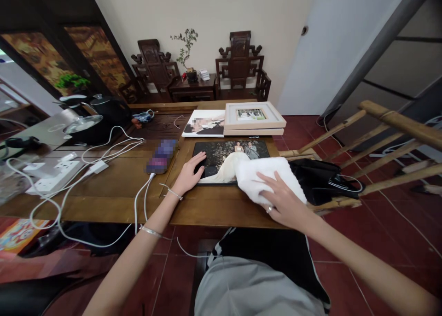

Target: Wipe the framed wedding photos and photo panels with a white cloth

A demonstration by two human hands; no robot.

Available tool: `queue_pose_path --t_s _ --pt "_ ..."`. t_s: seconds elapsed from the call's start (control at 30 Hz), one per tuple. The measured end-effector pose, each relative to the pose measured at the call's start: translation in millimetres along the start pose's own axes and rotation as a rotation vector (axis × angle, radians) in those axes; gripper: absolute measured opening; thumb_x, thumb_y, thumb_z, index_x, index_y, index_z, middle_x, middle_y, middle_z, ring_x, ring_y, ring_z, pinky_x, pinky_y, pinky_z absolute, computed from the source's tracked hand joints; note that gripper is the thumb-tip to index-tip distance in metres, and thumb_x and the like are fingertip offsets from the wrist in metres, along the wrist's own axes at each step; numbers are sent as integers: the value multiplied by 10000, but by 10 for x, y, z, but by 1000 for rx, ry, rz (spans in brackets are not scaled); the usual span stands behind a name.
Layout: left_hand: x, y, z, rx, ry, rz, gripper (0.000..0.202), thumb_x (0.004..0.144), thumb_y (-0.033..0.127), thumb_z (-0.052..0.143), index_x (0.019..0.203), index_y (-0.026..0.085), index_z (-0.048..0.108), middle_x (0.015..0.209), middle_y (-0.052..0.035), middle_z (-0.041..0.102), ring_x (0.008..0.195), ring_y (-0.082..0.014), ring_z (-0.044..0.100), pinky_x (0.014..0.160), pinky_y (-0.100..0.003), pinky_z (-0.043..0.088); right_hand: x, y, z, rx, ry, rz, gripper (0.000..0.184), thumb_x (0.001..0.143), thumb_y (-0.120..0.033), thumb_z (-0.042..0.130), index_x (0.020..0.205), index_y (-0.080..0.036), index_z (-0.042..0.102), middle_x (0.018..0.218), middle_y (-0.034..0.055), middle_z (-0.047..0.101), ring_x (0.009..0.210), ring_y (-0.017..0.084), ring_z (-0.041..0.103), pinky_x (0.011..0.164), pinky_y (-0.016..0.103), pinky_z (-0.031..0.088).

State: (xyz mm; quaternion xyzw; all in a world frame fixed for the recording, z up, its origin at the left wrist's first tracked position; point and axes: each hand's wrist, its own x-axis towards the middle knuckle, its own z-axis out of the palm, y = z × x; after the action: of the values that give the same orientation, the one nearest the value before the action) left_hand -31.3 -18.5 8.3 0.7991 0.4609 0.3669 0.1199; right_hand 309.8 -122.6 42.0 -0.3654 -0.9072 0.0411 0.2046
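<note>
A dark photo print (pixel 221 155) of a couple lies flat on the wooden table (pixel 113 187). My left hand (pixel 189 174) rests on the print's left edge with fingers stretched out, holding it down. My right hand (pixel 282 200) presses flat on a folded white cloth (pixel 267 175) that covers the print's right lower corner; a ring shows on one finger. Behind the print lie a second photo print (pixel 204 122) and a stack of light wooden picture frames (pixel 253 118).
A phone (pixel 161 156) on a white cable lies left of the print. Power strips (pixel 51 173), cables and pots (pixel 84 122) fill the table's left. A black bag (pixel 321 180) sits on a bamboo chair (pixel 380 155) at right. Carved chairs (pixel 240 65) stand behind.
</note>
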Motion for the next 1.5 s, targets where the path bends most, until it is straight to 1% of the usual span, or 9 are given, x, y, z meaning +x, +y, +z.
queue_pose_path --t_s 0.13,0.27,0.5,0.67,0.8,0.97,1.17,1.37,1.5 --pt "3 -5 -2 1 -2 2 428 913 296 493 1304 188 629 1434 -114 574 1373 -277 500 1178 -530 360 -158 -205 52 -13 5 -28 360 749 -65 534 1001 -244 718 1426 123 576 1452 361 335 1137 746 189" --pt "2 -5 -8 4 -9 1 428 916 287 491 1306 175 626 1438 -123 568 1377 -280 495 1181 -526 357 -81 -142 74 -26 -6 -44 354 752 -70 529 1010 -226 715 1407 139 588 1437 374 359 1125 751 203" --pt "1 -6 -16 -10 -16 6 425 920 287 497 1317 195 617 1442 -108 567 1383 -280 488 1183 -538 345 496 301 -5 -56 -29 60 297 911 -214 495 1121 -192 704 1337 185 622 1275 355 531 1096 645 319" --pt "-1 -15 -11 -14 -14 4 424 917 283 501 1315 197 619 1443 -108 567 1383 -279 488 1180 -539 352 1012 713 -93 -56 -68 132 381 979 -333 427 1203 -156 679 1132 170 709 1054 343 618 926 471 450" --pt "5 -19 -19 -9 -21 8 420 920 291 504 1308 180 623 1437 -121 569 1380 -282 491 1180 -534 355 1310 923 -195 39 -85 147 382 975 -361 434 1120 -139 710 1006 133 737 919 291 644 838 360 439" --pt "30 -23 -52 -7 -34 22 425 919 305 514 1306 168 625 1432 -135 572 1370 -290 502 1179 -529 358 1465 983 -222 67 -44 219 355 956 -354 450 1005 -145 732 954 116 746 868 277 640 784 324 427" --pt "39 -37 -49 -15 -27 14 414 911 296 518 1298 199 631 1431 -105 579 1370 -282 503 1181 -524 357 1273 814 -104 -18 -54 195 350 976 -319 419 1049 -152 717 974 130 743 889 298 649 819 366 440" --pt "39 -27 -30 0 -29 19 419 916 281 500 1300 171 627 1433 -116 575 1377 -274 495 1181 -516 359 562 312 -19 -59 -23 99 315 958 -248 435 1133 -166 684 1253 189 660 1237 355 551 1066 604 352" --pt "38 -16 -28 17 -31 13 425 919 274 487 1301 147 623 1439 -128 567 1379 -259 494 1183 -490 363 144 -67 -74 4 -69 34 304 880 -150 485 1112 -181 679 1333 194 614 1341 342 481 1112 678 289"
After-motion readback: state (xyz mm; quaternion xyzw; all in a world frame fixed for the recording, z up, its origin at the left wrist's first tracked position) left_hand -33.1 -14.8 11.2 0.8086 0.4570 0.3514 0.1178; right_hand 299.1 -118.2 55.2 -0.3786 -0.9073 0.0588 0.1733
